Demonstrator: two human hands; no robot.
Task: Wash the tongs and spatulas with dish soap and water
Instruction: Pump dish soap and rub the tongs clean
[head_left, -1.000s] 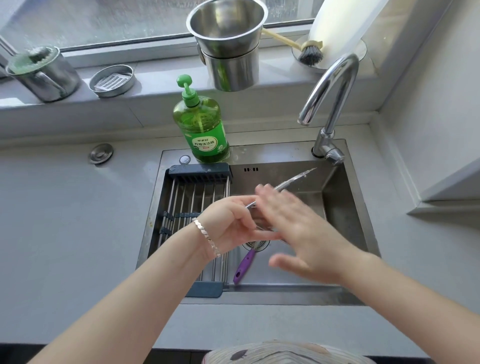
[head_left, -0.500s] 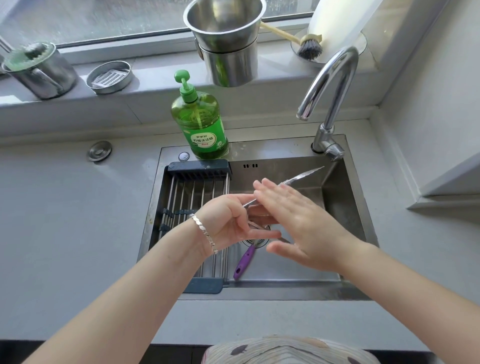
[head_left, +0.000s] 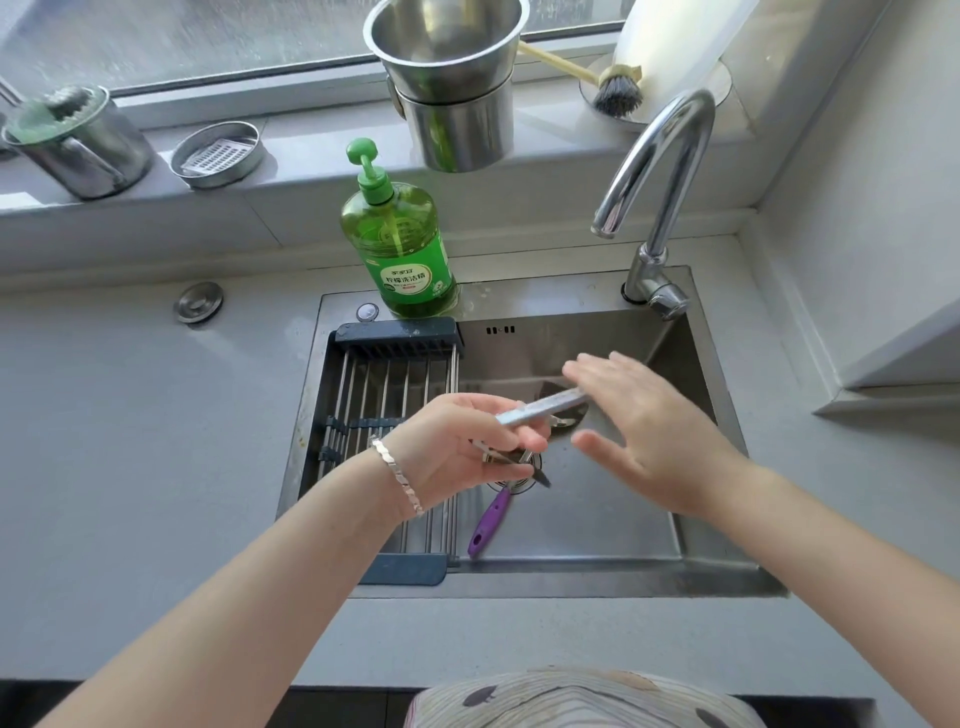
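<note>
The left hand (head_left: 457, 447) is curled round the near end of the metal tongs (head_left: 540, 408) and holds them above the sink (head_left: 571, 584). The right hand (head_left: 654, 431) is spread flat, fingers straight, palm down over the tongs' far end, which runs under it towards 2 o'clock. At 6 o'clock from the left hand a purple-handled utensil (head_left: 488, 522) lies on the basin floor, its head hidden by that hand. A bar rack (head_left: 387, 410) spans the sink's left part at 9 o'clock.

On the back rim at 11 o'clock stands the green dish soap bottle (head_left: 402, 249); at 1 o'clock the faucet (head_left: 665, 171) arches over the basin. A grey surface (head_left: 130, 415) surrounds the sink. Beyond it, at 12 o'clock, the windowsill (head_left: 311, 171) carries stacked steel cups (head_left: 457, 104) and a brush (head_left: 615, 93) below a wet window (head_left: 208, 36).
</note>
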